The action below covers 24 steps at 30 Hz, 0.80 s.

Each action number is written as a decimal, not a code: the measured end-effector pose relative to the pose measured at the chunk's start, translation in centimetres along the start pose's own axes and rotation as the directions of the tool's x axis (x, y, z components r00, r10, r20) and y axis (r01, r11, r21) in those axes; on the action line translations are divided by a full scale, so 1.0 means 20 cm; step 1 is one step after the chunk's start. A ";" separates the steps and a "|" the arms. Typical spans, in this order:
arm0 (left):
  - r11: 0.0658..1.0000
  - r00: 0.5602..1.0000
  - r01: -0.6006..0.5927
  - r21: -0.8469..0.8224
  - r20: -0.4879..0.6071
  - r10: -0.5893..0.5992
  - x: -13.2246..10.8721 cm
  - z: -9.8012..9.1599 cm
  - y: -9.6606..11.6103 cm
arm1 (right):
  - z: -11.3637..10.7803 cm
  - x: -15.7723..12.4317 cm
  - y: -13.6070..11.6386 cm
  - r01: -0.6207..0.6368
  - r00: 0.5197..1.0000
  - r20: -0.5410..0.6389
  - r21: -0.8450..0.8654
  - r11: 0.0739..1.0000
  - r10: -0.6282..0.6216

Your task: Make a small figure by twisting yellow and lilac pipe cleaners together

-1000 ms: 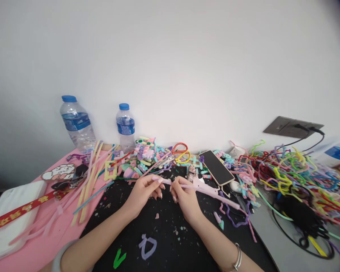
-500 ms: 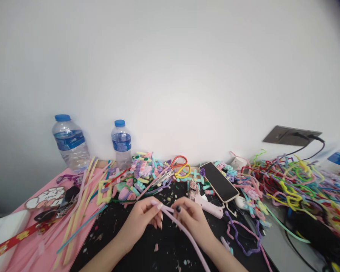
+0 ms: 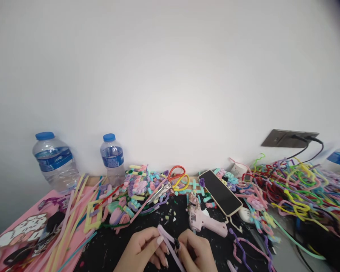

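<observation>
My left hand (image 3: 144, 250) and my right hand (image 3: 197, 252) meet at the bottom edge, over the black mat (image 3: 175, 215). Both pinch a lilac pipe cleaner (image 3: 170, 244) that is bent between the fingertips; its end points up and left. A small black bit sits where the right fingers grip it. Just beyond the right hand lies a pink glue gun (image 3: 205, 221). Scissors with red and yellow handles (image 3: 172, 180) lie farther back among cut fuzzy pieces.
Two water bottles (image 3: 56, 161) (image 3: 112, 156) stand against the wall at left. A phone (image 3: 221, 192) lies face up at centre right. A tangle of coloured pipe cleaners (image 3: 297, 185) covers the right side. Long straight stems lie on the pink sheet (image 3: 22, 226). A wall socket (image 3: 289, 138) holds plugged cables.
The camera has tilted upward, so the hands sit lower in view. The pipe cleaner, held out straight before, is now bent between the fingertips, and the hands have drawn closer together.
</observation>
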<state>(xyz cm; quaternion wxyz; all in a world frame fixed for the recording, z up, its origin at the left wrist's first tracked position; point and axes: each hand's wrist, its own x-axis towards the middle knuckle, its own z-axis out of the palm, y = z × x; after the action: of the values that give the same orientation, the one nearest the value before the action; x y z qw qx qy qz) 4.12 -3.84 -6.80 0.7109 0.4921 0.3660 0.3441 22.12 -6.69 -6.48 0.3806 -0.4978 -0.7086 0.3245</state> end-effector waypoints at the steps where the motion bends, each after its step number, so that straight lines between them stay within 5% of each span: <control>1: 1.000 1.000 0.003 0.003 0.002 -0.003 0.00 0.00 0.00 | -0.01 0.00 0.00 -0.011 1.000 -0.020 0.020 1.000 0.011; 10: 0.993 0.996 0.087 0.083 0.016 -0.089 -0.03 0.04 0.04 | -0.04 0.03 0.00 -0.113 0.963 -0.211 0.240 0.964 0.165; 24: 0.964 0.993 -0.058 0.258 -0.085 0.082 -0.01 -0.02 0.07 | -0.04 0.02 -0.02 -0.077 0.983 -0.167 0.026 0.997 0.080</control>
<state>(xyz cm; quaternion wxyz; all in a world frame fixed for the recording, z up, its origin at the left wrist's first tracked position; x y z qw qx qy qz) 3.46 -3.48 -5.59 0.6108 0.5753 0.4229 0.3421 22.59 -6.26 -5.59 0.4307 -0.5472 -0.6506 0.3030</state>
